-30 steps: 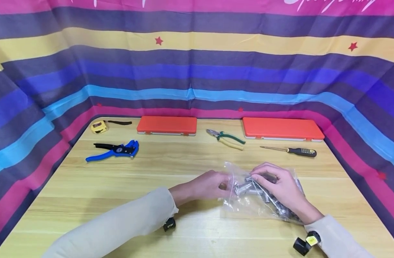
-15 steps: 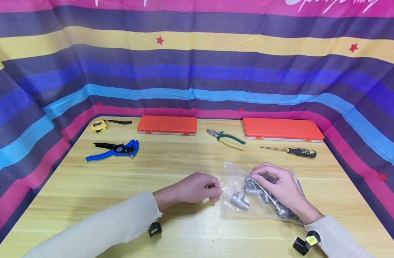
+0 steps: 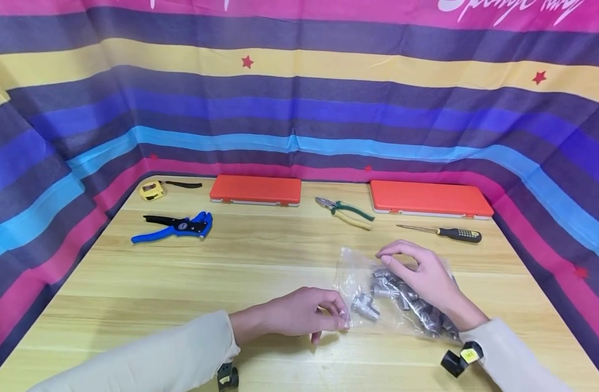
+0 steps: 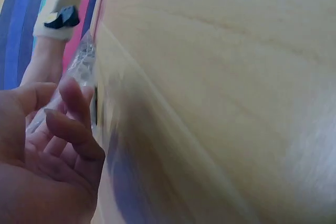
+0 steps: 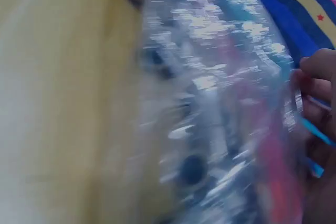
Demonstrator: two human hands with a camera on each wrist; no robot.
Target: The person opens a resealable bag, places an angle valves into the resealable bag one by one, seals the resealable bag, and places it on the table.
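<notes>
Left hand (image 3: 299,316) has drawn back toward me, now pinching the bag (image 3: 358,275) by its near-left edge. Right hand (image 3: 422,275) has lifted slightly, fingers curled over the sockets (image 3: 402,296) through the plastic. Bag lies on the table (image 3: 231,261), mouth being worked open, I judge.

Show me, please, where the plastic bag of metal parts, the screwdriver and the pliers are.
plastic bag (image 3: 349,268): head view, its clear upper left corner.
screwdriver (image 3: 458,234): head view, middle of its black handle.
pliers (image 3: 350,208): head view, its green handle.
</notes>
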